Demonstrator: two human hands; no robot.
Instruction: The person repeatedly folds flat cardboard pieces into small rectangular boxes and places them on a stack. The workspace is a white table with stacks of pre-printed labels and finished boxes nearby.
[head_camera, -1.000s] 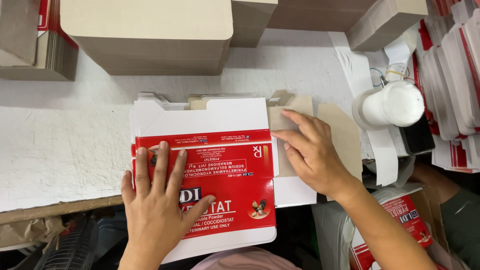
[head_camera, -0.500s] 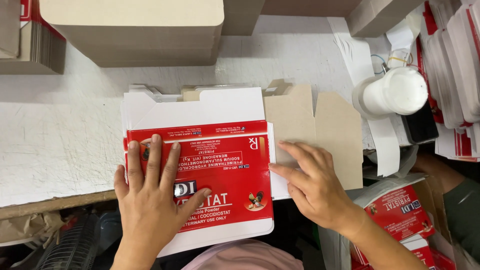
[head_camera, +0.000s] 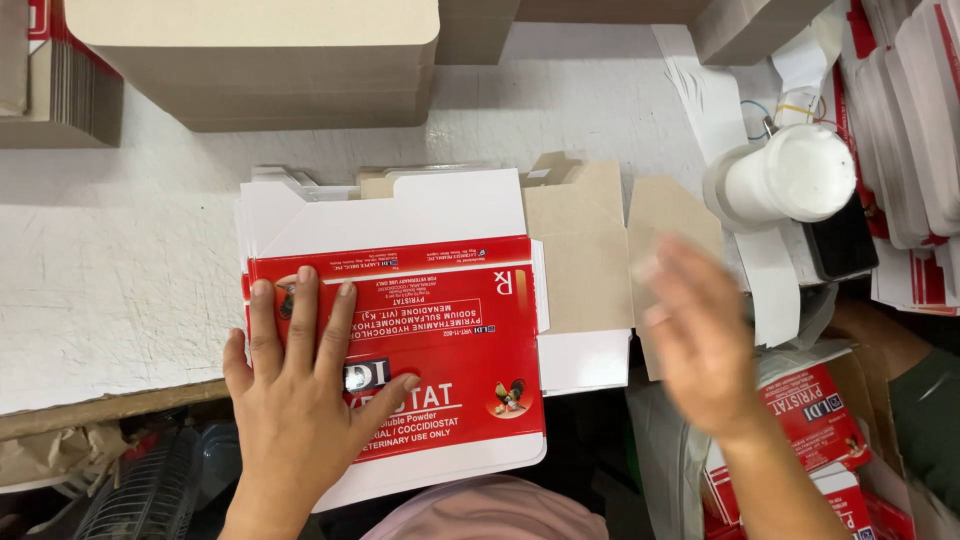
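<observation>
Red-and-white flat carton (head_camera: 430, 340) lies at the table's near edge, pinned under the left hand (head_camera: 300, 400), palm down, fingers spread, grip wide. Blurred, the right hand (head_camera: 700, 335) hovers open just right of it, holding nothing, above brown card flaps (head_camera: 580, 260). White cup (head_camera: 785, 175) stands toward the right edge.

White worktable (head_camera: 120, 290) with a flattened red-and-white carton (head_camera: 440, 330), brown cardboard stacks (head_camera: 260, 60) and a white tape roll (head_camera: 780, 180).

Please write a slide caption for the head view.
Left hand presses a flat red-and-white carton; right hand hovers blurred.
</observation>
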